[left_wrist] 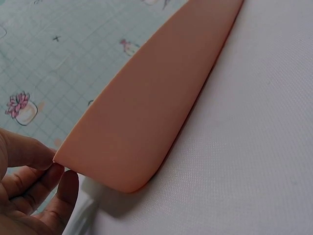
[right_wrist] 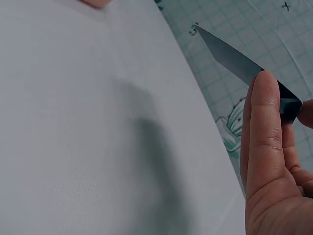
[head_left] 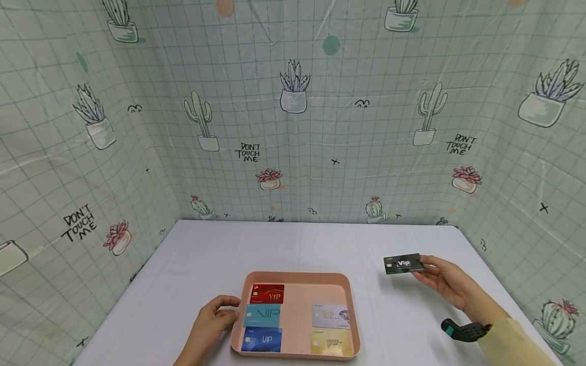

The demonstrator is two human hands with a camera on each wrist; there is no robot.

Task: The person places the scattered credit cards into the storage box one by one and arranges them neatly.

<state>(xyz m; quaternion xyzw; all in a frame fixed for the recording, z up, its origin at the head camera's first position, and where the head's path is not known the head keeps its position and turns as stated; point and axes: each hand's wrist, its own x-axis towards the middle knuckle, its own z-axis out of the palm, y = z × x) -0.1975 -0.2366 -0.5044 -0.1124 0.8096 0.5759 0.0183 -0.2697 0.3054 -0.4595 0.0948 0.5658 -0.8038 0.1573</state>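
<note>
A black VIP card (head_left: 404, 264) is pinched by its right end in my right hand (head_left: 446, 282), raised above the right part of the table. From the right wrist view, the card (right_wrist: 232, 56) shows its grey underside between thumb and fingers. My left hand (head_left: 211, 320) pinches the left rim of a pink tray (head_left: 297, 277); its fingertips meet the tray's edge in the left wrist view. Down the tray's left side lie a red card (head_left: 267, 294), a teal card (head_left: 262, 315) and a blue card (head_left: 261, 339). On its right side are a silver card (head_left: 330, 316) and a gold card (head_left: 331, 342).
The white table (head_left: 293, 244) is enclosed at the back and sides by a cactus-print curtain (head_left: 293, 132). A black strap (head_left: 464, 331) sits at the right wrist, beside a yellow sleeve (head_left: 513, 341).
</note>
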